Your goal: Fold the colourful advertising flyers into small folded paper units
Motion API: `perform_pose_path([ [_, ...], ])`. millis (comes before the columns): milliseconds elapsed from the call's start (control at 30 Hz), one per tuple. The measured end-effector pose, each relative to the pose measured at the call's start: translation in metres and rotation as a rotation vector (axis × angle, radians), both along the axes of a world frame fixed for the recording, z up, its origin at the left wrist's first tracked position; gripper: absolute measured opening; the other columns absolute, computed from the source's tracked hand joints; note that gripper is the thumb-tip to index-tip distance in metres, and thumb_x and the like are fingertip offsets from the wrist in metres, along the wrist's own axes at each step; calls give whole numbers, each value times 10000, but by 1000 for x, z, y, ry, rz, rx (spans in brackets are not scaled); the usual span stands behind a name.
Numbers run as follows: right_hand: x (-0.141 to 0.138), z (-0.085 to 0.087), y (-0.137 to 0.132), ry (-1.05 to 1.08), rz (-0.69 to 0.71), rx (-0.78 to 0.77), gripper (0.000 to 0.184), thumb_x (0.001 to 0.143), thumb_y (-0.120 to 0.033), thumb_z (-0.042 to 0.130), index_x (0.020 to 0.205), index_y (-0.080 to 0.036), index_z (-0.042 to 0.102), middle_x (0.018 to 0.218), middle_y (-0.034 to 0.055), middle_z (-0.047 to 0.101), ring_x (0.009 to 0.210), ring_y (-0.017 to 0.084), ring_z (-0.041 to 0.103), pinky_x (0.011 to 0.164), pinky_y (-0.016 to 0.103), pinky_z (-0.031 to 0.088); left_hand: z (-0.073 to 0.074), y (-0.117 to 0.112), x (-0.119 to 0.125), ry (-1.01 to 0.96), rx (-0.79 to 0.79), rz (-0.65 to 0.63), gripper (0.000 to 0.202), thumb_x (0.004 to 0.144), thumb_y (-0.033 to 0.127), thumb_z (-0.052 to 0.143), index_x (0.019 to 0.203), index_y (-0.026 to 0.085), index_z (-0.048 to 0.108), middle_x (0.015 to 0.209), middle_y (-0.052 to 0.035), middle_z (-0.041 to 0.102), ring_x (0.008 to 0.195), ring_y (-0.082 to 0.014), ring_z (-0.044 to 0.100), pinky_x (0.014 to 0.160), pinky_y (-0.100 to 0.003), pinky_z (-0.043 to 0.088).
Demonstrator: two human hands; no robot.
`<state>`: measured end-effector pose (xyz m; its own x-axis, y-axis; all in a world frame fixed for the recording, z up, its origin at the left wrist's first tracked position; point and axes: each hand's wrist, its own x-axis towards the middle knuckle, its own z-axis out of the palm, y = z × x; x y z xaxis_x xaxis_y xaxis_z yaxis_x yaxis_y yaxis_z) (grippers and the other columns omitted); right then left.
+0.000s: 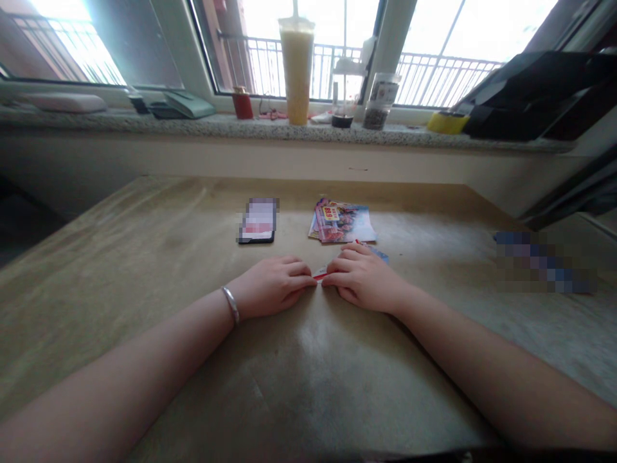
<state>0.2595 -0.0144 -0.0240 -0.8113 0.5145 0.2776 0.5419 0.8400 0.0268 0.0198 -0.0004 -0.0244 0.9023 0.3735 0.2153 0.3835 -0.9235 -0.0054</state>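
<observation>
Head view, hands (274, 284) (362, 276) on paper (319, 274) (red-striped)

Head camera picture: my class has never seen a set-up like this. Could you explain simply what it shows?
There is no machine here, just a person's two bare hands. The single picture comes from a camera worn on the head, looking forward and down, so the forearms stretch in from below. The left hand and right hand have their fingers at a thin, paper-like piece with a red stripe, mostly hidden; whether it is pinched or pressed is unclear. Farther back on the table lie a phone, its screen blurred, and some overlapping printed cards.
</observation>
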Motion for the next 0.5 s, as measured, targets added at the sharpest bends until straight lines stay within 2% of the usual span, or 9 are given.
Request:
perform_pose_path([
  [167,2,1,0,7,-6,-18,277,835,-179,489,1021,-273,671,966,22,678,892,197,505,895,379,313,1,0,1,-28,-14,-26,297,876,160,443,1122,192,608,990,-74,625,921,-179,564,802,-305,494],
  [333,2,1,-1,-10,-23,-28,273,847,-181,473,1021,-270,664,970,15,677,894,196,510,902,375,309,1,0,3,36,15,-65,340,904,176,410,1214,182,548,1005,-74,625,955,-210,538,826,-342,489],
  [500,3,2,-1,-11,-14,-27,273,862,-193,458,1023,-272,663,984,18,675,903,197,513,902,375,309,1,-1,5,56,41,-46,358,901,181,430,1247,203,520,1004,-73,614,948,-211,525,820,-346,483],
])
